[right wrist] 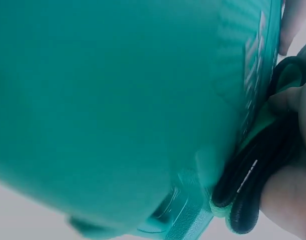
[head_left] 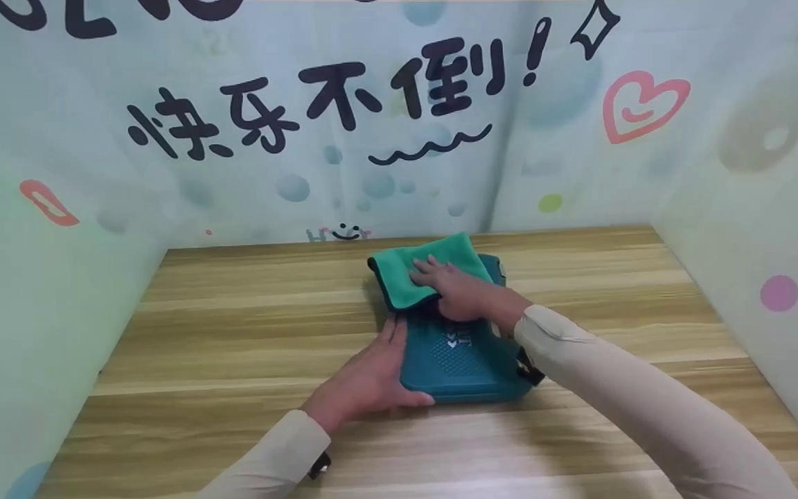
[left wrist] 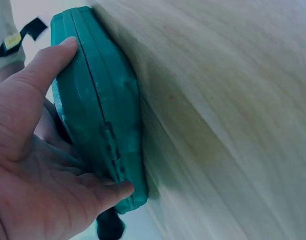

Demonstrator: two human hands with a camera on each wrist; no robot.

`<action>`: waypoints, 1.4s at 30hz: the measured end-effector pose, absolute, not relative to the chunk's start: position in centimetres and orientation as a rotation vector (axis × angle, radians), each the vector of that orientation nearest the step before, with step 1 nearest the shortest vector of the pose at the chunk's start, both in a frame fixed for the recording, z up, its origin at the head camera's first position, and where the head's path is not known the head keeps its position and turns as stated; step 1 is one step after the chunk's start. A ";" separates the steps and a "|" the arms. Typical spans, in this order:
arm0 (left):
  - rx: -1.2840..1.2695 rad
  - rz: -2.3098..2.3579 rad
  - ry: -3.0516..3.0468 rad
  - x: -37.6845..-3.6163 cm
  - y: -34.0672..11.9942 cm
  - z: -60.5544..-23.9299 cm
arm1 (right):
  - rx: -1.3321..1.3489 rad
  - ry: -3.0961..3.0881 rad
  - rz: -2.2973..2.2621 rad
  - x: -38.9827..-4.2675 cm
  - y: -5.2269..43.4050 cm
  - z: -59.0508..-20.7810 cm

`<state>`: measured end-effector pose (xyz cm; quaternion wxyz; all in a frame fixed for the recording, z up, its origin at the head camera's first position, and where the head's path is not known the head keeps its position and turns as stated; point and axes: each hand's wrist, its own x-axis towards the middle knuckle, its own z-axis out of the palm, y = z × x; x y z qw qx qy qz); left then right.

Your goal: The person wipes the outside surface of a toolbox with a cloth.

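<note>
A teal hard-shell case (head_left: 465, 367) with white lettering lies on the wooden table. My left hand (head_left: 370, 374) braces its near left corner, thumb against the near edge and straight fingers along the left side. In the left wrist view, the thumb and little finger touch the case's side wall (left wrist: 100, 95), where a seam runs. My right hand (head_left: 458, 287) presses a folded green cloth (head_left: 433, 260) with black edging onto the far part of the case, fingers spread on top. The right wrist view shows the cloth's layered black edge (right wrist: 248, 175) between that hand and the case.
Wood-grain table (head_left: 233, 346) surrounds the case. A printed fabric backdrop (head_left: 343, 180) stands behind it, with pale walls at left and right. A black strap (head_left: 529, 371) is by the case's right side, near the right forearm.
</note>
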<state>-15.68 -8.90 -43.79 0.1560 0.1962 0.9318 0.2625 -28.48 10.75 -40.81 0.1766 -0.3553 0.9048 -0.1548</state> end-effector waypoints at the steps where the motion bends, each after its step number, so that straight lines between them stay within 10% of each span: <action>1: 0.548 0.767 2.668 -15.7 -9.0 -44.0 | -1.017 2.553 -0.442 -28.1 10.8 -40.8; 26: 0.878 0.589 2.903 -15.5 -10.1 -44.9 | -1.510 2.381 -0.515 -17.5 14.5 -41.4; 42: 0.795 0.816 2.776 -16.0 -10.5 -44.9 | -1.529 2.296 -0.510 -17.1 15.0 -41.1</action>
